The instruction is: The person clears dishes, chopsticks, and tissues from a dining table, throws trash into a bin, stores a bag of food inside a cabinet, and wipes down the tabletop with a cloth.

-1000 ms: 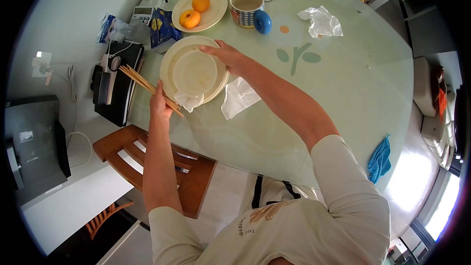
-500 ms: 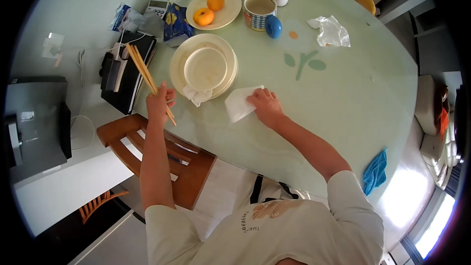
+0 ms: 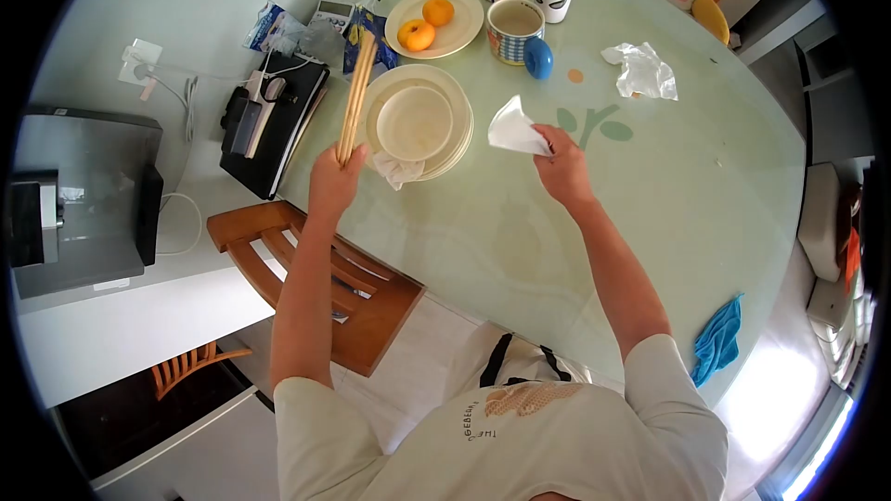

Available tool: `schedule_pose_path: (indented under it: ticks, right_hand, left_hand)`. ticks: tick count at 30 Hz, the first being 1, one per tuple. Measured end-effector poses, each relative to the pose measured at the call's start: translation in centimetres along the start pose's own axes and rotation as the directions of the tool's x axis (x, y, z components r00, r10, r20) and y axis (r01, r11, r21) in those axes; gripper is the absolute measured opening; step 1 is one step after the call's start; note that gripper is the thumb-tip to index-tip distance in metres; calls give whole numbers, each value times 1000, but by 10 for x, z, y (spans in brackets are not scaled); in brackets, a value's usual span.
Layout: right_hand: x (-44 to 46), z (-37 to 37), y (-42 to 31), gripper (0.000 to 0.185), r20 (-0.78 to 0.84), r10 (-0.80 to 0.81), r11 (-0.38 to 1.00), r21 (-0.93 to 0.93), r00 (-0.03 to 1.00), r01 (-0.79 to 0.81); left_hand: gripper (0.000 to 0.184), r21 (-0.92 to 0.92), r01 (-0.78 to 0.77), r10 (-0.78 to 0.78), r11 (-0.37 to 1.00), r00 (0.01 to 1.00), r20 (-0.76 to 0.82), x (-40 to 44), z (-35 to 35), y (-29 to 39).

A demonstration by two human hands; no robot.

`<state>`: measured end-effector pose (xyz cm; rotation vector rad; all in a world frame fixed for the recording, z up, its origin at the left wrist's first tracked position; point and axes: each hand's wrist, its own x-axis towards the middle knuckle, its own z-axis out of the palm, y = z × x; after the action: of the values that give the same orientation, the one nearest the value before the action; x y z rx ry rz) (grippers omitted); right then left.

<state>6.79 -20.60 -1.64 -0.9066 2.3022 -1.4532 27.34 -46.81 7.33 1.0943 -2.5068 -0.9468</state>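
Napkin [image 3: 516, 128] lifted in R hand [image 3: 563, 165], gap to plate rim [image 3: 461, 119].

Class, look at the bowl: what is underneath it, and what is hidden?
Under the bowl is a stack of plates, edges showing; the bowl covers the top one's middle.

The person wears a soft, pale cream cloth T-shirt [image 3: 566, 450]. Its short left sleeve [image 3: 320, 417] and short right sleeve [image 3: 664, 380] are wide and plain, with a few folds. On the front is a bumpy-looking tan picture [image 3: 531, 399]. Small dark letters [image 3: 471, 422] curve beside it. Pale cloth pants [image 3: 475, 364] with black strips [image 3: 497, 360] peek out. The left hand [image 3: 334, 181] and right hand [image 3: 563, 167] are bare.
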Motion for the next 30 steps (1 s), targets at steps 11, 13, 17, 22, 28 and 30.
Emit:
schedule_pose_path:
  ticks: [11, 13, 17, 22, 28, 30]
  right_hand:
    - [-31, 51, -86, 66, 15, 359, 438, 880, 933, -182]
    - [-29, 67, -101, 65, 44, 400, 180, 976, 916, -125]
    - [-36, 63, -102, 61, 52, 369, 225, 964, 928, -143]
    - [-58, 38, -44, 46, 192, 339, 573, 734, 921, -364]
    - [-55, -3, 13, 32, 69, 407, 794, 465, 911, -391]
    - [-47, -20, 32, 33, -55, 287, 912, 321, 956, -255]
  left_hand:
    - [39, -987, 105, -116, 122, 989, 91, -17, 79, 106]
    - [42, -945, 181, -105, 272, 982, 157, -40, 106, 124]
    - [43, -915, 184, -31, 358, 982, 185, -49, 101, 114]
    - [36, 109, -122, 134, 987, 985, -113, -8, 39, 41]
    - [44, 538, -76, 65, 839, 997, 40, 12, 40, 18]
    - [46, 539, -78, 63, 839, 997, 47, 10, 46, 24]
